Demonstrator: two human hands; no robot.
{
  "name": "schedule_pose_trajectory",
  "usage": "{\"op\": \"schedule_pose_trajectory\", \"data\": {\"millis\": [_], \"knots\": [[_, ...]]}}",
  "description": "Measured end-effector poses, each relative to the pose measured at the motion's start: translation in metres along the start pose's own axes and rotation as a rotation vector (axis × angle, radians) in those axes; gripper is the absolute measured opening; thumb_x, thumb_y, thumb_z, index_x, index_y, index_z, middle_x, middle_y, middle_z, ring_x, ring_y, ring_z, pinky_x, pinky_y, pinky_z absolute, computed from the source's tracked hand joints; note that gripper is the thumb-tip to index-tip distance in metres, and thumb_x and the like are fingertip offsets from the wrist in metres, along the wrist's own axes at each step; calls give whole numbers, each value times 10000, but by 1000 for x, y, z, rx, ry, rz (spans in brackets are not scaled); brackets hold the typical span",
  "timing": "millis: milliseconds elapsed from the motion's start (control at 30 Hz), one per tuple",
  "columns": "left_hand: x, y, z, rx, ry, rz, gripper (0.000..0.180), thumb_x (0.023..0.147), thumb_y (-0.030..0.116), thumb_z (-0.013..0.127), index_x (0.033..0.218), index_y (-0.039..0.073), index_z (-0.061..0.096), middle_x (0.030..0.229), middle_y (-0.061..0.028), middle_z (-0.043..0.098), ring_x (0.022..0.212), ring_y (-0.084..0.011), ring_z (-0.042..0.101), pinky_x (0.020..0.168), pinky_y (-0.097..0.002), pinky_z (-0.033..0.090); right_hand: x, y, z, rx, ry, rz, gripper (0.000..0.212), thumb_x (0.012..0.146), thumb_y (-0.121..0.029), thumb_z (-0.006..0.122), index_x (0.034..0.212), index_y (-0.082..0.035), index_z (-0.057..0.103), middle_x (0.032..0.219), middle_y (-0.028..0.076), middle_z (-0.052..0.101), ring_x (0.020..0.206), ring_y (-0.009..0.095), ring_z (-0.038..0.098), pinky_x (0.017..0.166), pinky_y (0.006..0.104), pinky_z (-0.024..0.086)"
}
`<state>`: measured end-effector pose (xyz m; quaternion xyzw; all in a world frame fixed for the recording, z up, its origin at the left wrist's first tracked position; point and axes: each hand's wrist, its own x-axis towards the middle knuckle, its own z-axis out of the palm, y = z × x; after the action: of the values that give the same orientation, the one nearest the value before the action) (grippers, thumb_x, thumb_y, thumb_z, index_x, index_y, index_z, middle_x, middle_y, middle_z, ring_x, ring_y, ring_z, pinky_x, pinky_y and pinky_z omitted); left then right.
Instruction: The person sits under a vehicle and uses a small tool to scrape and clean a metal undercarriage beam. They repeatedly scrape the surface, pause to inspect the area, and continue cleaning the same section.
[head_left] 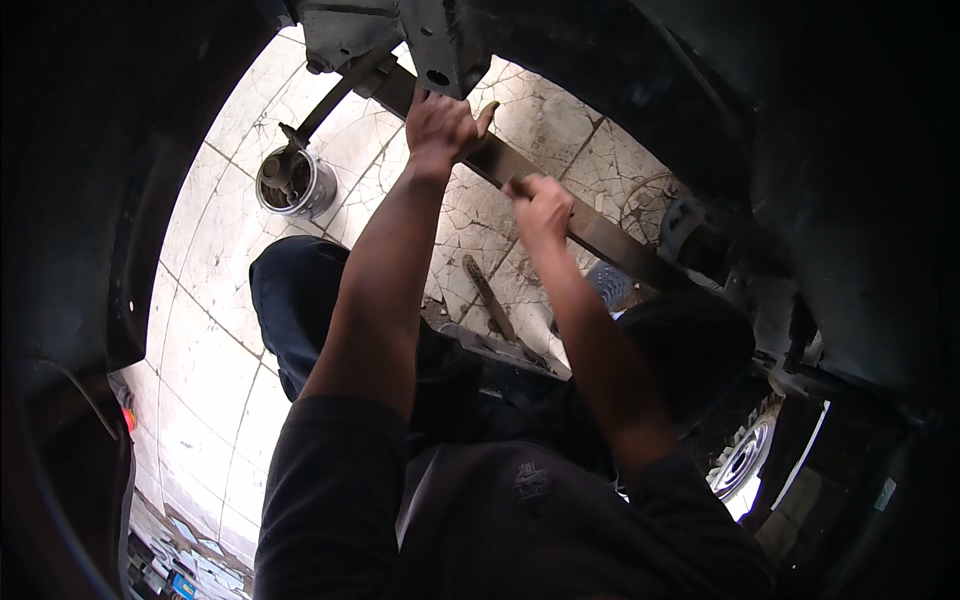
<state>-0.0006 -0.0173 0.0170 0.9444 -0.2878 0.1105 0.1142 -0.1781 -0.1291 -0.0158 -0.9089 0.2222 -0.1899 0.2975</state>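
Note:
A long, brownish flat metal bar (610, 238) runs slantwise under a dark steel bracket (432, 45). My left hand (443, 125) is closed over the bar just below the bracket, with its thumb stuck out to the right. Some of its fingers are hidden behind the metal. Farther down the bar, my right hand (543, 208) is closed against it, slightly smeared by motion. Whatever sits inside those curled fingers is too small or too blurred to name.
Left of my knee stands a metal can (297, 185) holding dark greasy parts. A worn, dirty tool with a long handle (488, 297) lies on the cracked tile floor (205, 310) between my legs. Dark vehicle bodywork (850, 200) surrounds me, and a wheel (745, 455) shows at lower right.

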Motion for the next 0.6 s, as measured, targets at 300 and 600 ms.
{"op": "schedule_pose_trajectory", "data": {"millis": [300, 600], "knots": [[1, -1, 7, -7, 129, 56, 643, 1011, 607, 467, 794, 95, 790, 773, -138, 754, 782, -289, 730, 987, -398, 425, -152, -4, 17, 209, -165, 162, 170, 802, -142, 826, 919, -43, 754, 864, 156, 701, 821, 350, 692, 737, 435, 535], [-4, -23, 8, -360, -60, 99, 419, 1004, 437, 567, 947, 91, 797, 1198, -153, 714, 1117, -337, 655, 1003, -480, 449, -119, -65, -35, 730, -126, 473, 202, 919, -192, 782, 995, -13, 727, 872, 83, 759, 803, 143, 702, 736, 313, 521]]}}
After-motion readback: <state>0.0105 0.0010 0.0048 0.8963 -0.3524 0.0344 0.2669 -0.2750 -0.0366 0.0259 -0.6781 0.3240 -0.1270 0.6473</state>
